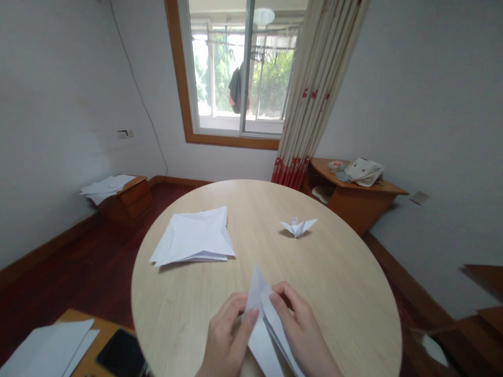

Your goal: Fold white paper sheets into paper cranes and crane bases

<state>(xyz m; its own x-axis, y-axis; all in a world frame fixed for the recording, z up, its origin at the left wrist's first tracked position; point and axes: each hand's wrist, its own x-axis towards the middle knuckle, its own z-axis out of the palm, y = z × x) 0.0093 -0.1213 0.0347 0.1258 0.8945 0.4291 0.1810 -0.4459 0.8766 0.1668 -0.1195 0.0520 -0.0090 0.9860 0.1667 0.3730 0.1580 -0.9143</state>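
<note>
Between my two hands is a folded sheet of white paper (257,293), its narrow point facing away from me and its layers parting toward the near side. My left hand (230,332) pinches its left edge, thumb on top. On the other side, the thumb and bent fingers of my right hand (296,324) grip the right edge near the fold. Beyond them on the round table (251,199) stands a finished-looking white paper crane (297,227) with spread wings. A stack of creased white paper sheets (194,235) lies at the table's left.
At lower left, a wooden stool or stand (78,317) carries more white paper (47,351) and a black phone (121,353). A small cabinet (133,199) with papers stands by the left wall. A corner cabinet (353,201) with a bag (365,172) is behind the table at right.
</note>
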